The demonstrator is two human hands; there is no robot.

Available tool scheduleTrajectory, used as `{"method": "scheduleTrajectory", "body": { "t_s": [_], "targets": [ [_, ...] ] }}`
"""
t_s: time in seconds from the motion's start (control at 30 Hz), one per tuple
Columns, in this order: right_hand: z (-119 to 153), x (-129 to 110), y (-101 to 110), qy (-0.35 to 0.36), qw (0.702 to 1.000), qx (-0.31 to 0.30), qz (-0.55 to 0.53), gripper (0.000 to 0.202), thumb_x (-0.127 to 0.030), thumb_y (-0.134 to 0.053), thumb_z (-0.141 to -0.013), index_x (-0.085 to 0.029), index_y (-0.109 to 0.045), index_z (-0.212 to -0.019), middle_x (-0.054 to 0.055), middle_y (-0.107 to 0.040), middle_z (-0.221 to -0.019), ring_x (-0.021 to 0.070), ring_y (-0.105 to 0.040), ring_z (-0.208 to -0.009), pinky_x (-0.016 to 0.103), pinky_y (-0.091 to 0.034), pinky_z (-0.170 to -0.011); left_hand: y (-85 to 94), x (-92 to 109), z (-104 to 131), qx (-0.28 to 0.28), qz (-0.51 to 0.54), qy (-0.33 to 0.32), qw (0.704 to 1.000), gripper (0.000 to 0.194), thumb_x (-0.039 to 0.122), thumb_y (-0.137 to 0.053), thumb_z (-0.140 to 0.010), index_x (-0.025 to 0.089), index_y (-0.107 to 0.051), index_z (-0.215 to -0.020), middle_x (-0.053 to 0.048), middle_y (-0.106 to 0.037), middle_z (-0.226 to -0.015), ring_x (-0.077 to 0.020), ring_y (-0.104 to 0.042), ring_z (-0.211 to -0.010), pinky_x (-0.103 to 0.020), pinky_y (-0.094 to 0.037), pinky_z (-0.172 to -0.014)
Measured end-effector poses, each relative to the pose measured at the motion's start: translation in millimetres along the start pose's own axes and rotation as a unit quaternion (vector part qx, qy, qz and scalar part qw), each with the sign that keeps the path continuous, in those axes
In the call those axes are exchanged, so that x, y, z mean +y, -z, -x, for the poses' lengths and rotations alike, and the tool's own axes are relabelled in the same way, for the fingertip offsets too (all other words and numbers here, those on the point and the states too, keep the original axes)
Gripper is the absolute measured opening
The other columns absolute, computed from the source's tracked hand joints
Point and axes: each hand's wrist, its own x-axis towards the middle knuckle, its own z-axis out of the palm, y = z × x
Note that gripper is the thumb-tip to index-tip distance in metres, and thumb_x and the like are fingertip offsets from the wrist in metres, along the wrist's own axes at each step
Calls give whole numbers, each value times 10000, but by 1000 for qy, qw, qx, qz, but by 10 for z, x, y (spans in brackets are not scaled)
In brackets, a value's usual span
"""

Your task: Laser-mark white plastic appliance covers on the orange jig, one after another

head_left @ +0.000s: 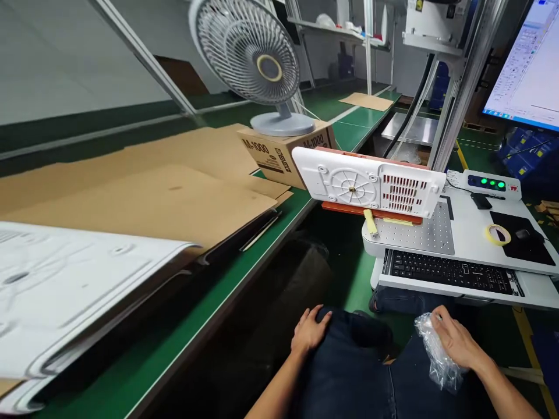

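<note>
My left hand lies on my left thigh, its fingers stretched over the dark trousers and nothing in them. In my right hand is a crumpled clear plastic bag, gripped above my right thigh and hanging down a little. What the bag contains, if anything, I cannot make out. Ahead of my hands, a white plastic panel with a round ribbed pattern and a slotted vent is propped on an orange-red holder at the machine's perforated metal plate.
A yellow-handled tool rests by the panel. The white workstation carries a tape roll, a mouse and a keyboard. Left, a green bench holds cardboard, another white panel, and a fan on a box.
</note>
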Motion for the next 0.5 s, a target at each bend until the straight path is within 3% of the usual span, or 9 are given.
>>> {"method": "scheduleTrajectory", "body": {
  "t_s": [0.1,0.2,0.27,0.4,0.5],
  "targets": [
    [-93,-332,371,75,993,53,-73,711,-815,-133,-1084,-250,-548,-966,40,-630,-870,247,-613,-853,350,-474,-827,214,98,-48,-24,58,-21,998,614,488,-580,-959,144,-666,-1460,-212,-576,-1605,-353,-461,-1575,-462,-375,-1300],
    [-384,-586,795,86,981,134,-107,710,-848,-235,-1069,-239,-441,-768,24,-548,-750,208,-520,-744,320,-427,-717,573,241,-154,-11,96,-32,995,464,425,-560,-955,190,-717,-1323,-138,-753,-1381,-319,-669,-1366,-416,-514,-1178],
    [-635,-681,1041,84,977,175,-91,723,-887,-313,-1029,-239,-358,-712,-3,-447,-662,177,-431,-665,311,-358,-638,904,422,-219,32,121,-67,990,430,462,-553,-958,232,-730,-1275,-95,-780,-1323,-307,-702,-1302,-411,-540,-1144],
    [-1170,-758,1356,121,960,247,-52,723,-872,-465,-957,-232,-350,-641,-11,-413,-638,162,-412,-653,314,-322,-631,1709,1068,-311,118,223,-195,948,500,601,-691,-861,242,-763,-1203,-91,-791,-1259,-341,-727,-1196,-470,-568,-1110],
    [-1580,-795,1476,95,938,324,-78,628,-820,-611,-878,-228,-528,-686,6,-578,-723,191,-541,-718,323,-394,-691,2288,1669,-424,149,328,-242,901,696,626,-772,-814,194,-679,-1352,-153,-747,-1322,-347,-726,-1179,-486,-639,-978]
  ]
}}
